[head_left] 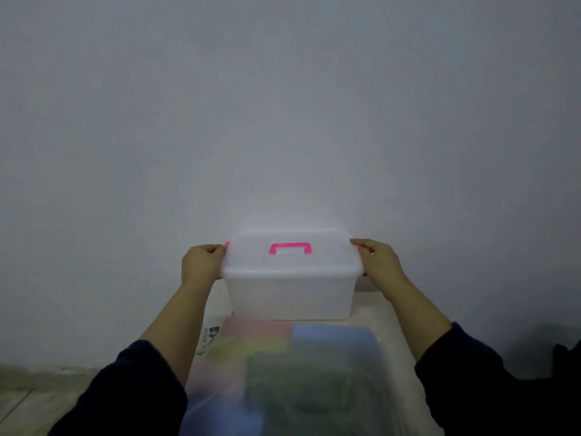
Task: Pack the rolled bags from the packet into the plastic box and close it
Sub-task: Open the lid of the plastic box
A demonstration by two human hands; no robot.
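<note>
A translucent white plastic box [289,294] with its lid [292,256] on and a pink handle [290,247] stands at the far end of the table, against the wall. My left hand [201,262] grips the box's left end at the pink latch. My right hand [377,259] grips the right end the same way. In front of the box lies a clear packet [283,372], blurred, with coloured rolled bags inside: blue [333,336], pink, yellow-green and dark green.
A plain grey wall [283,121] rises right behind the box. The pale table [393,328] is narrow. Wooden floor [25,401] shows at lower left, and a dark object [566,357] sits at the right edge.
</note>
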